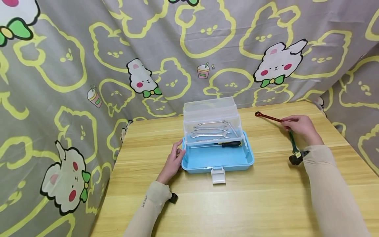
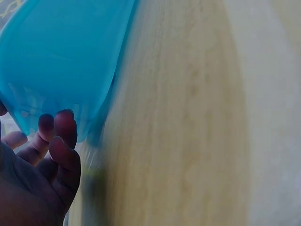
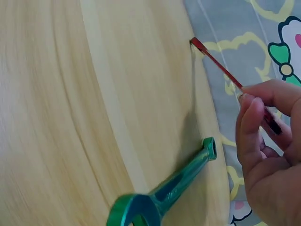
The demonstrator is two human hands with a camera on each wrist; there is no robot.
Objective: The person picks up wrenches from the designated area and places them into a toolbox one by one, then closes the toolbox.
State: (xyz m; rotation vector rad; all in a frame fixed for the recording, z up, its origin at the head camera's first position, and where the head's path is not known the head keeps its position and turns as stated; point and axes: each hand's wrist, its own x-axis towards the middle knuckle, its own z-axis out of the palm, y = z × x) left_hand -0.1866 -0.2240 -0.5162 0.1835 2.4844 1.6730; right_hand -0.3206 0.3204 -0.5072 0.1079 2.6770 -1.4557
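Observation:
My right hand [image 1: 300, 126] pinches a red combination wrench [image 1: 270, 117] between thumb and fingers, above the right of the table. In the right wrist view its ring end points away from the hand. Under that wrist lies a green wrench [image 3: 176, 183], its open jaw toward the camera. My left hand [image 1: 174, 161] touches the left wall of a light-blue toolbox [image 1: 219, 169], its fingers loosely bent. Silver wrenches [image 1: 211, 128] show at the toolbox's translucent upper trays [image 1: 210, 108]. A screwdriver [image 1: 232, 144] with a black and yellow handle lies along the back of the box.
The toolbox's white latch [image 1: 218, 176] hangs down at its front. A wooden table [image 1: 237, 204] bears everything. Grey cartoon-print cloth [image 1: 165, 42] hangs behind the table and at both sides. Dark wrist cameras sit on both cuffs of the beige sleeves [image 1: 334, 184].

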